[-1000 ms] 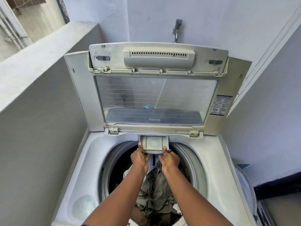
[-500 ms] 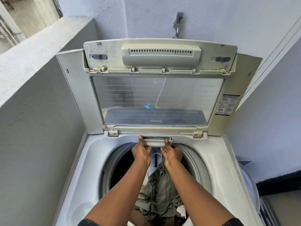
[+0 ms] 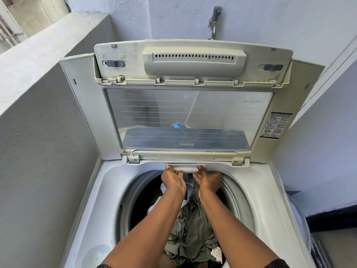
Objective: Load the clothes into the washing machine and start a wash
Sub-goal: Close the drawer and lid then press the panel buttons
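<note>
1. While both hands press at the rear rim of the washing machine (image 3: pixel 257 200), the detergent drawer (image 3: pixel 185 168) sits almost flush in its slot, directly below the hinge line of the raised lid (image 3: pixel 189 117).
2. Detergent drawer: long axis runs left to right along the rear edge of the tub opening; only its front lip shows. It lies straight ahead of the fingers, away from the person.
3. Left hand (image 3: pixel 172 181): fingers curled, tips against the left end of the drawer front; pressing contact, not a closed grasp around it.
4. Right hand (image 3: pixel 207 180): palm turned inward, fingers (image 3: pixel 201 168) touching the right end of the drawer front; likewise no wrap-around hold visible.
5. Proximity: both hands are equally near, one at each end, so any last push would go evenly rearward.
6. Clothes (image 3: pixel 191 231): olive-grey garments heaped inside the tub, beneath the forearms, with paler cloth at the left and a white label at lower right.
7. Judgement: loading looks done; closing the lid and starting the cycle remain.
8. Control panel: not identifiable from this view.
</note>
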Demonstrator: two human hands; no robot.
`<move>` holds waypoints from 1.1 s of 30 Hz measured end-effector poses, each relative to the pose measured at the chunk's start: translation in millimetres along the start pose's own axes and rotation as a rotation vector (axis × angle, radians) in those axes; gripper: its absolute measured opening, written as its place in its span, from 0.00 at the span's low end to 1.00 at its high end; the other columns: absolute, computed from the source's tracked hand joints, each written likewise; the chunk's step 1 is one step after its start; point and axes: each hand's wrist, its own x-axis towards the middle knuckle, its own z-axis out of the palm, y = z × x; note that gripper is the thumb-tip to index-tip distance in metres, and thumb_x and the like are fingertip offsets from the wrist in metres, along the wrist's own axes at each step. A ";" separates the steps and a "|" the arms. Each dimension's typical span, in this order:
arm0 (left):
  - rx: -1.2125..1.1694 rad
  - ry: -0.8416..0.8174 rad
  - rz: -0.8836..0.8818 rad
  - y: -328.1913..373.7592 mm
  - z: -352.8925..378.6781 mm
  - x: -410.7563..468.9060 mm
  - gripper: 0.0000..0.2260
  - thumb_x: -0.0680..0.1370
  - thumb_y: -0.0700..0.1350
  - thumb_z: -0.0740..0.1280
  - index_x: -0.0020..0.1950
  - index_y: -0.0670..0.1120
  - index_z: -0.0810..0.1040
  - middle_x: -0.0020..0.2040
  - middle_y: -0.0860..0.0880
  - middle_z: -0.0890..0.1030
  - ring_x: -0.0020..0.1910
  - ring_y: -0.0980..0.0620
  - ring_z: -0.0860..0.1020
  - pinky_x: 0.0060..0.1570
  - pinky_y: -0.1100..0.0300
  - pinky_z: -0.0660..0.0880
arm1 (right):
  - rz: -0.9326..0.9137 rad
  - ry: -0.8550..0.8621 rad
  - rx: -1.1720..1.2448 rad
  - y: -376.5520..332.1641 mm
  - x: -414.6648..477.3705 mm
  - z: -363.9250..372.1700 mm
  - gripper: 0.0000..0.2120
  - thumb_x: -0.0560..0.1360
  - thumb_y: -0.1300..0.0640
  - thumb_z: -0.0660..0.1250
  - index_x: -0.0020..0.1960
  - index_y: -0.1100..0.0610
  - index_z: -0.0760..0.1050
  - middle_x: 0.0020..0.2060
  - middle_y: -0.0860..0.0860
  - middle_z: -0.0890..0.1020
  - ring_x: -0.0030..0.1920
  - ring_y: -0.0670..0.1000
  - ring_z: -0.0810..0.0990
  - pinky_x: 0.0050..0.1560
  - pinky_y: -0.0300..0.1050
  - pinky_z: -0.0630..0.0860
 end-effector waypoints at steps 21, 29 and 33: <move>1.051 -0.093 0.564 57.4 -5.4 -39.3 0.18 0.78 0.54 0.62 0.37 0.44 0.81 0.36 0.44 0.84 0.39 0.45 0.83 0.47 0.52 0.79 | -0.519 -0.422 -1.307 -74.8 -47.2 6.2 0.17 0.76 0.52 0.65 0.32 0.60 0.73 0.31 0.58 0.83 0.32 0.56 0.81 0.41 0.47 0.78; 0.975 -0.331 1.550 116.5 73.7 -134.1 0.12 0.79 0.47 0.61 0.47 0.41 0.81 0.41 0.44 0.84 0.40 0.44 0.81 0.37 0.58 0.67 | -1.632 -0.062 -0.792 -152.5 -99.3 49.7 0.16 0.75 0.55 0.62 0.32 0.60 0.75 0.20 0.55 0.74 0.20 0.53 0.72 0.25 0.37 0.61; 1.045 -0.417 1.851 149.0 132.4 -158.4 0.09 0.79 0.42 0.61 0.57 0.44 0.76 0.53 0.44 0.80 0.54 0.45 0.76 0.53 0.58 0.68 | -1.807 0.022 -0.651 -198.2 -119.4 81.3 0.14 0.76 0.57 0.61 0.35 0.62 0.76 0.27 0.56 0.78 0.28 0.56 0.77 0.30 0.42 0.71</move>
